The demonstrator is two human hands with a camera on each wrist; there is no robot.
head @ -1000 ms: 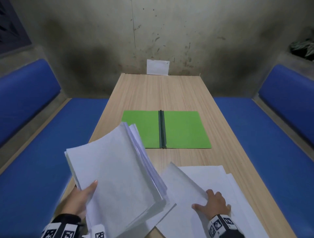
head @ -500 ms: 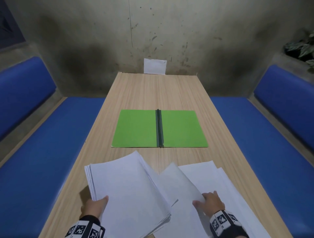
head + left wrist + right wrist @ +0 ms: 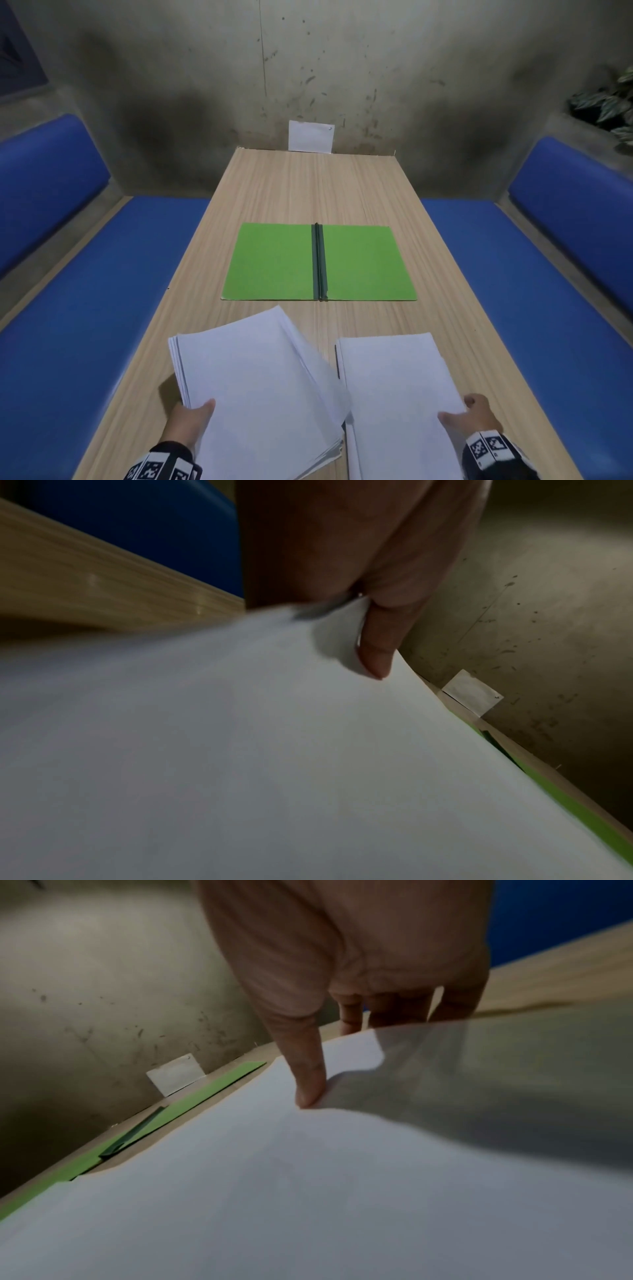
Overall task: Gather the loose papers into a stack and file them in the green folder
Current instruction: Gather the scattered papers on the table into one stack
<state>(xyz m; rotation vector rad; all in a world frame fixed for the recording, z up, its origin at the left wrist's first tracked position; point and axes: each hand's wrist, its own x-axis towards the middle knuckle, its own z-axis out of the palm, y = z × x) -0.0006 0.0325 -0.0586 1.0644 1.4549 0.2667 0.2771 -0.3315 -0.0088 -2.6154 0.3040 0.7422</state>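
The green folder [image 3: 318,262] lies open and flat mid-table, its dark spine down the centre. Nearer me are two white paper piles. My left hand [image 3: 191,423] grips the thick left stack [image 3: 253,387] at its near left corner, thumb on top, and the stack sits slanted, raised slightly off the table. My right hand [image 3: 471,419] pinches the right pile [image 3: 394,394] at its right edge, thumb on top and fingers underneath. In the left wrist view the thumb [image 3: 375,653] presses the paper [image 3: 274,750]. In the right wrist view the thumb [image 3: 308,1074] holds down the sheets [image 3: 308,1191].
The wooden table [image 3: 315,185] runs away from me to a stained wall. A white card [image 3: 310,136] leans against that wall at the far end. Blue padded benches [image 3: 85,308] [image 3: 534,291] flank both sides. A leafy plant [image 3: 609,102] sits upper right.
My left hand lowered the thick stack from its raised tilt toward the table. My right hand moved to the right edge and squared the fanned loose sheets into one pile.
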